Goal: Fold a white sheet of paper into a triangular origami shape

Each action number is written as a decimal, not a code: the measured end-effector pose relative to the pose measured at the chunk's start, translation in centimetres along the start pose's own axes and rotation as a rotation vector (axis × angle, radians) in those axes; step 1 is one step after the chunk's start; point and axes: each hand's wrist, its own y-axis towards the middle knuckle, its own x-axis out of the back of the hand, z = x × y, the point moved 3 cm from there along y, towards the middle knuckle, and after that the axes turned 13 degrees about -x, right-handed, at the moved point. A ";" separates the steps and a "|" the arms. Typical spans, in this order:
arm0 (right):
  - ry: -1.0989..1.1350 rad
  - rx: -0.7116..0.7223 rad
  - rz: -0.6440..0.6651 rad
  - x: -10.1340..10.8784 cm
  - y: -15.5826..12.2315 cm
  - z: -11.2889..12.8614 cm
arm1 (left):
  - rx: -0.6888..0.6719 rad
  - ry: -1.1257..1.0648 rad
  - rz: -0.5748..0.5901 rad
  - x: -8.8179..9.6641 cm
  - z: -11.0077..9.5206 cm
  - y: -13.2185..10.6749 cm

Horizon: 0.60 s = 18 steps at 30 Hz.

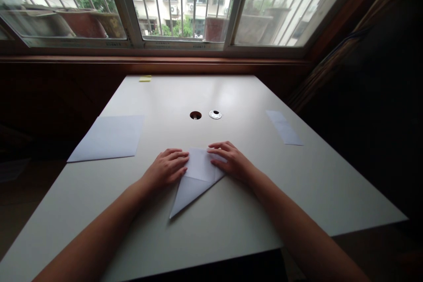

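A folded white paper lies on the white table in front of me, its long point aimed toward the near edge. My left hand rests flat on the paper's left side, fingers stretched toward the middle. My right hand lies flat on the paper's right side, fingers pointing left and pressed down on a fold. Neither hand grips anything.
A flat white sheet lies at the left of the table and a narrow paper strip at the right. A cable hole and its round cap sit mid-table. A yellow note pad lies at the far edge below the barred window.
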 end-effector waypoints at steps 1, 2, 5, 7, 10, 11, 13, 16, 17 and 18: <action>-0.012 -0.008 -0.008 0.0 0.0 -0.1 | -0.017 -0.011 0.013 0.0 0.0 0.0; -0.024 -0.018 -0.016 0.0 0.0 -0.1 | -0.026 -0.013 0.033 -0.1 -0.1 0.0; -0.063 -0.058 -0.047 -0.1 0.0 -0.2 | -0.007 0.028 0.107 -0.5 -0.5 -0.1; -0.083 -0.084 -0.068 -0.2 0.1 -0.2 | 0.019 0.070 0.133 -0.8 -0.8 -0.1; -0.099 -0.111 -0.092 -0.3 0.2 -0.1 | 0.034 0.112 0.137 -1.1 -1.2 -0.1; -0.106 -0.121 -0.098 -0.3 0.2 -0.1 | 0.033 0.119 0.133 -1.2 -1.3 -0.1; -0.120 -0.144 -0.107 -0.3 0.3 0.0 | 0.032 0.128 0.124 -1.2 -1.4 0.0; -0.128 -0.167 -0.117 -0.5 0.3 0.0 | 0.035 0.137 0.131 -1.3 -1.2 0.0; -0.125 -0.170 -0.118 -0.5 0.3 0.0 | 0.036 0.139 0.134 -1.3 -1.2 -0.1; -0.121 -0.172 -0.116 -0.6 0.2 0.0 | 0.035 0.139 0.134 -1.3 -1.2 -0.1</action>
